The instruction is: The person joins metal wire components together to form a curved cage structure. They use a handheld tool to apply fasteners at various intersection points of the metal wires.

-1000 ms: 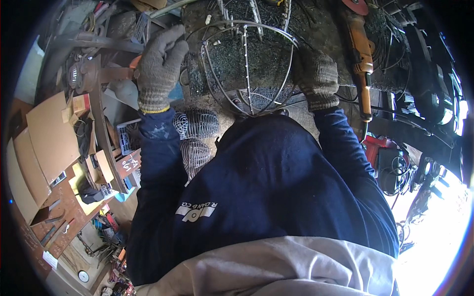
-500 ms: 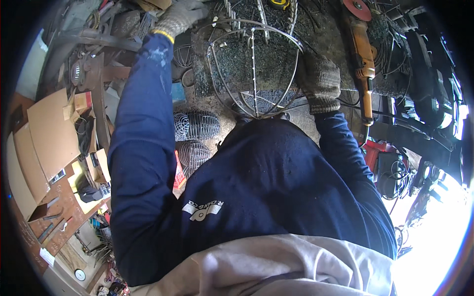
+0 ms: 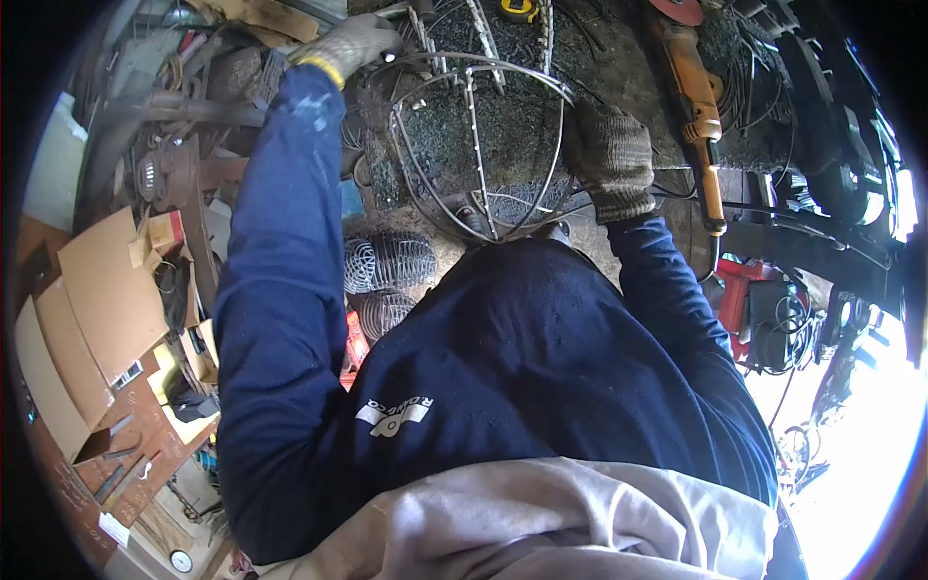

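Observation:
A round wire frame (image 3: 477,145) stands in front of me, made of bent metal rods with a notched strip down its middle. My right hand (image 3: 615,159), in a grey knit glove, is closed on the frame's right edge. My left hand (image 3: 350,46), in a pale glove with a yellow cuff, is beyond the frame's far left side. Its fingers are curled around something I cannot make out. Several notched metal strips (image 3: 486,43) lie past the frame on the dark, grit-covered bench (image 3: 522,145).
An orange angle grinder (image 3: 694,92) with a red disc lies to the right. A yellow tape measure (image 3: 519,10) sits at the far edge. Wire coil cages (image 3: 404,259) are below the bench. Cardboard boxes (image 3: 114,280) stand at left, a red machine (image 3: 739,290) at right.
My left hand has come slightly down and its fingers have curled in. The wire frame and my right hand appear a little further left as the view shifted.

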Action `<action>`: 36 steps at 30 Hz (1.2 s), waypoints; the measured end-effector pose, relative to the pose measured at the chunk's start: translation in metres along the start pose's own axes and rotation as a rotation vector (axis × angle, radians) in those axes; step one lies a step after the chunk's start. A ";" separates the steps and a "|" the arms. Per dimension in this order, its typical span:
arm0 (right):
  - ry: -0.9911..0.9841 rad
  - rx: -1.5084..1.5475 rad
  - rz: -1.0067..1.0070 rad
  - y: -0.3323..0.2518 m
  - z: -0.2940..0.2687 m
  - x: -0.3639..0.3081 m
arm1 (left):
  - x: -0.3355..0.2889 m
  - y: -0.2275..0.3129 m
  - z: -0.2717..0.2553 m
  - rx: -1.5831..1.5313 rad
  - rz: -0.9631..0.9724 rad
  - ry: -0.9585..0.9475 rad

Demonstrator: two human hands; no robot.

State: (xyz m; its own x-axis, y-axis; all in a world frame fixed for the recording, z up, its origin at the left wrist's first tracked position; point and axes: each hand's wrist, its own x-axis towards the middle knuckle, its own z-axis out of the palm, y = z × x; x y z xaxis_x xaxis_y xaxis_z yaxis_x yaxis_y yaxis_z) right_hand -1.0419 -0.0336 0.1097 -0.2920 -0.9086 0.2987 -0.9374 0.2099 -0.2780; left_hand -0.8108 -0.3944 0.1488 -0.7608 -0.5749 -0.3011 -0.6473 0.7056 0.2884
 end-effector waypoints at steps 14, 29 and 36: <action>0.045 0.082 0.005 0.000 -0.003 -0.002 | -0.130 0.118 -0.031 -0.623 0.311 0.194; -0.083 0.167 0.130 0.002 -0.008 0.002 | -0.136 0.140 -0.023 -0.188 0.487 0.193; -0.078 0.237 0.154 -0.003 -0.016 0.002 | -0.144 0.134 -0.006 -0.224 0.553 0.288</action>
State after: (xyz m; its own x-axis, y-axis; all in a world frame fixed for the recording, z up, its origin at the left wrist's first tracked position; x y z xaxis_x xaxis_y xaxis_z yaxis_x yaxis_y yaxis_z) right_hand -1.0429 -0.0303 0.1252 -0.4032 -0.8996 0.1678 -0.8100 0.2655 -0.5229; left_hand -0.7883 -0.2195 0.2362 -0.9459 -0.2618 0.1915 -0.1278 0.8434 0.5219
